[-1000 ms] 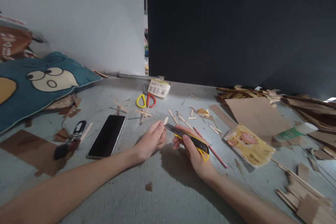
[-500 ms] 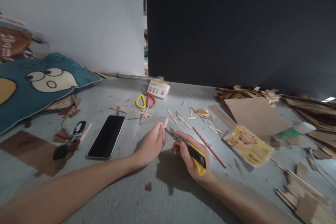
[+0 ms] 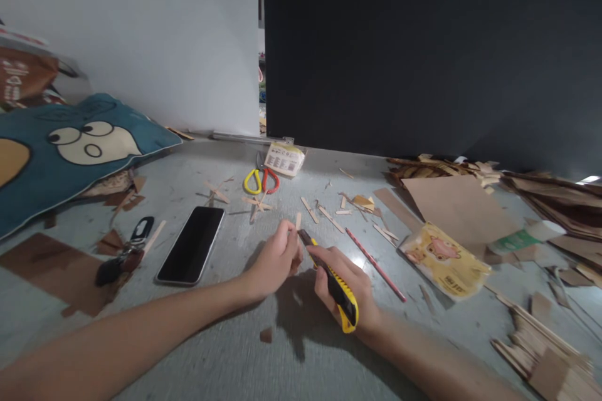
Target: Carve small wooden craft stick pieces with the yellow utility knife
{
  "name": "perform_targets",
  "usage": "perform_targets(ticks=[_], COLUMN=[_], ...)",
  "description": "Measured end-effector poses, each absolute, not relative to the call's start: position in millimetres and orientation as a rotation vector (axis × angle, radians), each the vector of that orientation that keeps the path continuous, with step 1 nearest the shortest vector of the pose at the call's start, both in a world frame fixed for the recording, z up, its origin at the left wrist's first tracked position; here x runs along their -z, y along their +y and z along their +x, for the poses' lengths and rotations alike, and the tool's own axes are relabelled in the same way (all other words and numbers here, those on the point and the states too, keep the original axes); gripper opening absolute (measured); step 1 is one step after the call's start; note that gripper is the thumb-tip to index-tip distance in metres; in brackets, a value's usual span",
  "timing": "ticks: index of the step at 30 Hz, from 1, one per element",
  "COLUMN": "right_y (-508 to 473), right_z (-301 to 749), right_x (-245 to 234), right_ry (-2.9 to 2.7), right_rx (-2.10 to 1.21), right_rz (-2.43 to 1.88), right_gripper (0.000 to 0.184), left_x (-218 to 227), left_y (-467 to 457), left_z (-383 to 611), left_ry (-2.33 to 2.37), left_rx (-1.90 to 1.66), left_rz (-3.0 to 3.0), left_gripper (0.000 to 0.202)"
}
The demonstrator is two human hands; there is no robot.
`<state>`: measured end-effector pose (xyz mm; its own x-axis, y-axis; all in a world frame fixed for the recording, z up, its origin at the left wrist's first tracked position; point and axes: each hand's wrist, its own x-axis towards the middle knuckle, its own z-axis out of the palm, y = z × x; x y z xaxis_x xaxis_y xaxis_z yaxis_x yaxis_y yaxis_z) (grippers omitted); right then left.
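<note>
My left hand [image 3: 278, 258] is closed around a small wooden craft stick [image 3: 298, 220], whose pale end sticks up past the fingertips. My right hand [image 3: 350, 282] grips a yellow and black utility knife [image 3: 339, 291], its front end pointing at the stick and close to my left fingers. Whether the blade touches the wood I cannot tell. Beyond my hands lie several loose stick pieces, among them one stick [image 3: 309, 210] and a crossed bundle of sticks [image 3: 256, 205]. A red patterned pencil [image 3: 375, 264] lies right of the knife.
A phone [image 3: 192, 245] and keys [image 3: 123, 263] lie to the left, near a blue pillow [image 3: 89, 150]. Scissors [image 3: 261, 180] and a tissue pack [image 3: 285, 159] are at the back. On the right are a yellow pack [image 3: 446, 260], a glue stick [image 3: 527, 238] and cardboard [image 3: 456, 210].
The knife and my right hand have turned, so the knife's rear end sits lower and further left. My left hand has barely shifted, and the stick stands a little more upright.
</note>
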<state>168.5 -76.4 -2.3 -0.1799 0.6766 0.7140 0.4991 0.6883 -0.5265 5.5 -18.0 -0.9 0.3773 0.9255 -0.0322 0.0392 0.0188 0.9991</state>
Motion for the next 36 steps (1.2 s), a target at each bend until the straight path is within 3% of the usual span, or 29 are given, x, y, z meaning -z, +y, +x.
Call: perform_targets(ticks=[7,12,19,27,36], right_y=[-75,-76,-72,-72,-72], right_z=[169,171,173,171,167], right_x=[6,3,15,12,20], right_ry=[-1.85,-1.78,-1.643,-1.727,-1.745], right_rx=[-0.206,-0.362,-0.619,-0.559,-0.522], right_rz=[-0.93,-0.981,-1.012,-1.003,-1.038], right_gripper=[0.034,0.026,0.03,0.038,0.033], left_x=[-1,-2,-3,-3,-3], left_y=[-20,-18,-18,-17,-17], left_z=[6,5,7,6,6], left_ry=[0.965,0.958,0.887,0.933,1.012], left_rx=[-0.914,-0.914,-0.954,-0.939,-0.931], left_rz=[1.431,1.405,1.269,1.176,1.111], left_gripper=[0.031,0.031,0.038,0.038,0.043])
